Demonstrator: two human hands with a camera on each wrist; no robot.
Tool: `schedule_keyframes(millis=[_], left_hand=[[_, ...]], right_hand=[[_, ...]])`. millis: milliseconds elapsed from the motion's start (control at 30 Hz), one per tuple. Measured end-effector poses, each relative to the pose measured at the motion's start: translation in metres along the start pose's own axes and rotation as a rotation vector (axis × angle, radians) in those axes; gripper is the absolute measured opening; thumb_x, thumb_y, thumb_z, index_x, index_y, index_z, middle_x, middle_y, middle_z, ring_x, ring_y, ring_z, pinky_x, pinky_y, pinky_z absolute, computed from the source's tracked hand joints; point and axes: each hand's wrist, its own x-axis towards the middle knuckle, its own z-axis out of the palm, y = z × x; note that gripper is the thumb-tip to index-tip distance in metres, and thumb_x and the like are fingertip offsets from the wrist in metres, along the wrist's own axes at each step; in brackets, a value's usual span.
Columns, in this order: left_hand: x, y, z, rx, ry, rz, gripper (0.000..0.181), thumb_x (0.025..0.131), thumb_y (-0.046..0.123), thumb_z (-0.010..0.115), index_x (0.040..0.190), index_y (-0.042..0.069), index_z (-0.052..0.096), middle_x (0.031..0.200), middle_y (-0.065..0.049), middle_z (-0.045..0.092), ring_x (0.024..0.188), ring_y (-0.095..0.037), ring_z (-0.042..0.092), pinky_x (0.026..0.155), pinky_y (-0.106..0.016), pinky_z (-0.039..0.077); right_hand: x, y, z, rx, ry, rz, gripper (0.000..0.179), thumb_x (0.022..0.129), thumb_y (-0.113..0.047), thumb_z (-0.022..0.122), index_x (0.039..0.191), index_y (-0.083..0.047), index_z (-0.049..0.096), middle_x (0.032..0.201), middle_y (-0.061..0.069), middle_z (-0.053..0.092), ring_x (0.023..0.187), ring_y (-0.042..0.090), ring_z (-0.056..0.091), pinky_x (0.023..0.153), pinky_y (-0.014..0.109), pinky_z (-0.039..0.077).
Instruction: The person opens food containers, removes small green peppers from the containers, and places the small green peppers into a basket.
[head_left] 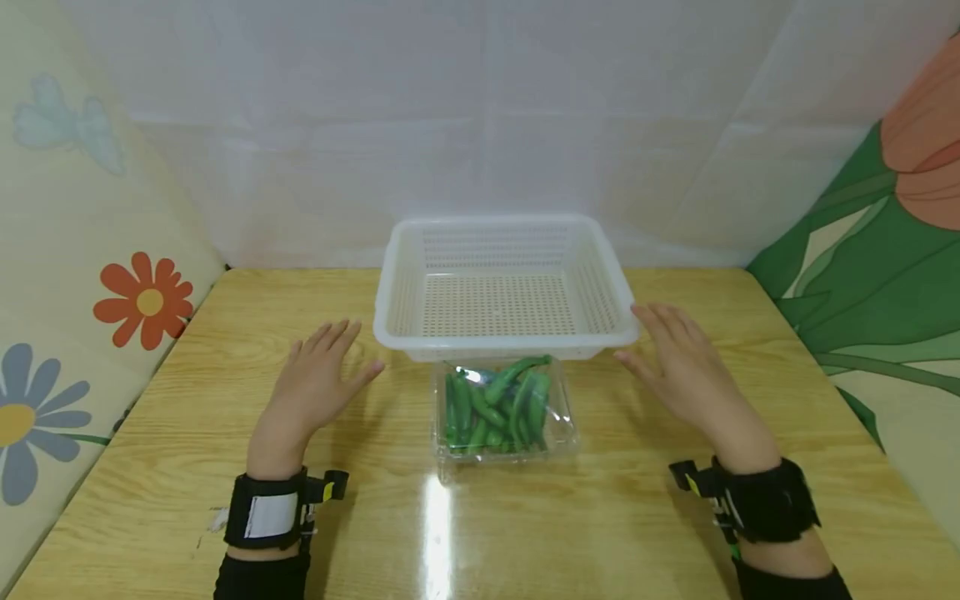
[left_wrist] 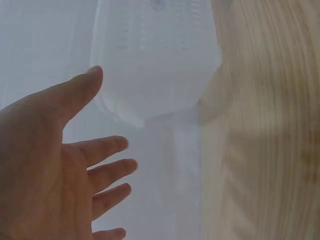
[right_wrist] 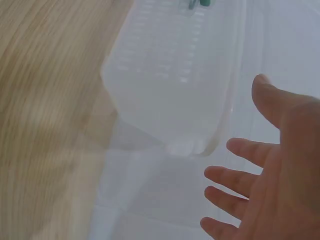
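A white plastic basket (head_left: 495,342) with perforated walls and floor stands on the table toward the back. In front of it sits a clear plastic box (head_left: 562,425) holding several green peppers (head_left: 495,408). To the left of the basket my left hand (head_left: 315,383) hovers with fingers spread, holding nothing. My right hand (head_left: 686,367) is on the opposite side, its fingertips close to the basket's right front corner, also holding nothing. Both wrist views show an extended thumb and spread fingers beside the basket's end wall (left_wrist: 150,80).
The wooden table (head_left: 585,533) reaches back to a white cloth (head_left: 480,125). Printed panels with flowers (head_left: 150,300) flank it at left and right. A band with a small camera (head_left: 273,510) is strapped on each wrist.
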Motion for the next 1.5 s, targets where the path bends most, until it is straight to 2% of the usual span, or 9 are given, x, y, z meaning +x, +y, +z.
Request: schedule_keyframes(millis=[167,333,400,567,767,867,1000,1233,1500], left_hand=[[-0.004,0.004,-0.004,-0.001,-0.032,-0.011,0.077,0.099,0.058,0.046,0.149,0.000,0.040,0.149,-0.024,0.042,0.141,-0.046,0.029,0.115,-0.064,0.010],[-0.008,0.007,-0.006,-0.006,-0.051,-0.016,0.076,0.099,0.060,0.044,0.148,0.001,0.043,0.141,-0.024,0.052,0.130,-0.048,0.045,0.110,-0.064,0.027],[-0.009,0.008,-0.006,-0.003,-0.049,-0.015,0.074,0.100,0.058,0.045,0.146,0.001,0.045,0.139,-0.024,0.053,0.128,-0.048,0.047,0.107,-0.064,0.032],[-0.012,0.017,-0.008,0.013,-0.042,0.004,0.065,0.101,0.050,0.049,0.141,-0.001,0.051,0.135,-0.023,0.057,0.125,-0.046,0.050,0.108,-0.063,0.032],[-0.014,0.025,-0.007,0.009,-0.044,0.016,0.052,0.101,0.044,0.053,0.129,0.001,0.063,0.126,-0.018,0.064,0.117,-0.043,0.057,0.100,-0.059,0.043],[-0.014,0.027,-0.008,0.008,-0.048,0.019,0.049,0.102,0.043,0.053,0.124,0.002,0.066,0.123,-0.017,0.066,0.115,-0.043,0.059,0.099,-0.059,0.043],[-0.015,0.029,-0.008,-0.005,-0.052,0.020,0.049,0.101,0.043,0.054,0.128,0.003,0.064,0.125,-0.018,0.065,0.116,-0.042,0.058,0.098,-0.059,0.043],[-0.012,0.034,0.000,-0.077,-0.109,0.012,0.055,0.100,0.048,0.054,0.135,0.005,0.058,0.134,-0.015,0.060,0.123,-0.038,0.056,0.100,-0.056,0.045],[-0.009,0.042,0.010,-0.096,-0.114,0.053,0.056,0.099,0.044,0.058,0.140,0.007,0.054,0.136,-0.014,0.059,0.124,-0.038,0.055,0.100,-0.056,0.045]], right_hand=[[-0.002,-0.013,-0.002,-0.024,0.024,-0.038,0.068,0.097,-0.027,0.066,0.149,0.004,0.035,0.147,0.034,0.035,0.134,0.055,0.031,0.108,0.069,0.024],[-0.004,-0.023,-0.002,-0.047,0.016,-0.049,0.063,0.095,-0.026,0.068,0.144,0.006,0.043,0.143,0.035,0.040,0.127,0.055,0.040,0.101,0.070,0.033],[-0.004,-0.026,-0.002,-0.056,0.026,-0.059,0.061,0.095,-0.025,0.068,0.142,0.006,0.045,0.142,0.035,0.041,0.126,0.055,0.041,0.100,0.070,0.034],[-0.006,-0.035,-0.003,-0.085,0.070,-0.096,0.054,0.093,-0.021,0.070,0.138,0.004,0.052,0.139,0.032,0.048,0.122,0.052,0.047,0.100,0.067,0.038],[-0.007,-0.048,-0.003,-0.092,0.076,-0.117,0.048,0.093,-0.019,0.071,0.133,0.003,0.057,0.135,0.028,0.054,0.118,0.049,0.053,0.097,0.064,0.042],[-0.009,-0.056,-0.004,-0.092,0.074,-0.130,0.047,0.092,-0.019,0.071,0.132,0.003,0.058,0.133,0.028,0.056,0.116,0.048,0.055,0.096,0.063,0.044],[-0.011,-0.064,-0.002,-0.072,0.063,-0.143,0.047,0.093,-0.021,0.071,0.132,0.001,0.058,0.130,0.025,0.059,0.114,0.046,0.058,0.094,0.062,0.046],[-0.014,-0.070,0.004,-0.072,0.098,-0.179,0.048,0.091,-0.020,0.072,0.131,0.001,0.059,0.128,0.022,0.061,0.108,0.045,0.062,0.088,0.061,0.050],[-0.013,-0.073,0.009,-0.050,0.096,-0.227,0.046,0.090,-0.019,0.074,0.129,0.001,0.059,0.121,0.020,0.066,0.094,0.038,0.068,0.075,0.053,0.057]])
